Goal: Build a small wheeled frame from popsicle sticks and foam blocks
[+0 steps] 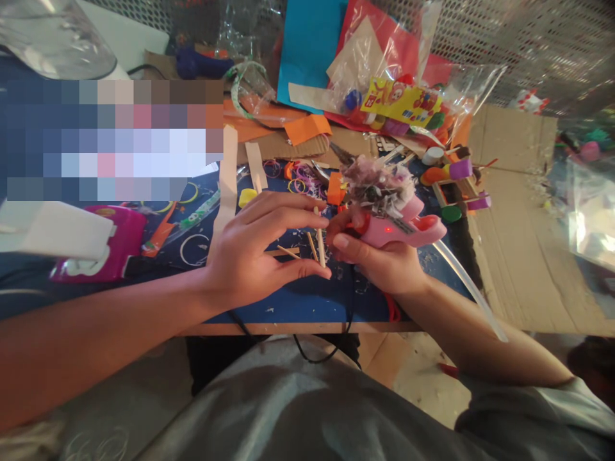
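Observation:
My right hand (pixel 391 266) is wrapped round a pink hot glue gun (pixel 394 230) with a small red light. A clear glue stick (pixel 473 288) sticks out of its back end and passes over my right forearm. My left hand (pixel 254 250) holds a short wooden stick (pixel 321 246) between thumb and fingertips, close to the front of the gun. More thin wooden pieces (pixel 289 252) show on the blue tabletop behind that hand. Right above the gun is a fluffy grey-pink bundle (pixel 379 186); whether it touches the gun I cannot tell.
Orange paper scraps (pixel 307 129), rubber bands (pixel 307 182) and a cardboard sheet (pixel 514 243) cover much of the blue table (pixel 259 310). Small paint pots (pixel 450 212) sit at right, a magenta device (pixel 129 234) at left. A black cord (pixel 307 358) hangs over the front edge.

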`<state>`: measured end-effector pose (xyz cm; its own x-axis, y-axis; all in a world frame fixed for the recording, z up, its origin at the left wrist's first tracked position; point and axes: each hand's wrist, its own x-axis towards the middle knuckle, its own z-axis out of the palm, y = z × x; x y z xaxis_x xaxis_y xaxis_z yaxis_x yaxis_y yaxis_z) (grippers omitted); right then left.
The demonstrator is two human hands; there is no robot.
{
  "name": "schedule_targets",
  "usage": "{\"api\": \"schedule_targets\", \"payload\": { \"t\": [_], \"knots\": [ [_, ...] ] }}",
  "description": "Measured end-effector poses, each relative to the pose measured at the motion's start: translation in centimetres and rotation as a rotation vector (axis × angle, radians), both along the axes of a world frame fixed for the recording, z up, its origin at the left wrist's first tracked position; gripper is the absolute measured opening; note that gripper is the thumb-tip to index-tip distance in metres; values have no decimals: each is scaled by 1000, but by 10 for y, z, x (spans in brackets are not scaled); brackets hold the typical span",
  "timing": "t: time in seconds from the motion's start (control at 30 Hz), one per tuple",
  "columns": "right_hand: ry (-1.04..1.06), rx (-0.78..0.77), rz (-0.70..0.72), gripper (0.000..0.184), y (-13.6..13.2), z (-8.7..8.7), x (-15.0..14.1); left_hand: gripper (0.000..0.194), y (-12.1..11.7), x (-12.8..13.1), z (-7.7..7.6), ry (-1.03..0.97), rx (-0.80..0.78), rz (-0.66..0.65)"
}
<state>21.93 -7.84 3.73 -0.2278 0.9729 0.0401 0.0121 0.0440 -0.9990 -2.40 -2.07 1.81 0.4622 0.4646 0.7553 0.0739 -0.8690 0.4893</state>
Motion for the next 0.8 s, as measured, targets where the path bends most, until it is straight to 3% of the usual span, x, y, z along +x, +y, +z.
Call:
{"api": "schedule_targets", "payload": {
  "t": [0.1, 0.3, 0.57, 0.8],
  "knots": [
    [39, -37, 17, 49, -1, 0, 2, 61, 0, -1, -1, 13, -30, 25],
    [-39, -50, 181, 47, 0, 1, 2, 58, 0, -2, -1, 1, -40, 69],
    [-83, -18, 145, 56, 2, 4, 0, 51, -6, -1, 5, 45, -59, 84],
    [-35, 33, 104, 51, 1, 3, 0, 52, -6, -1, 5, 47, -91, 64]
  ]
}}
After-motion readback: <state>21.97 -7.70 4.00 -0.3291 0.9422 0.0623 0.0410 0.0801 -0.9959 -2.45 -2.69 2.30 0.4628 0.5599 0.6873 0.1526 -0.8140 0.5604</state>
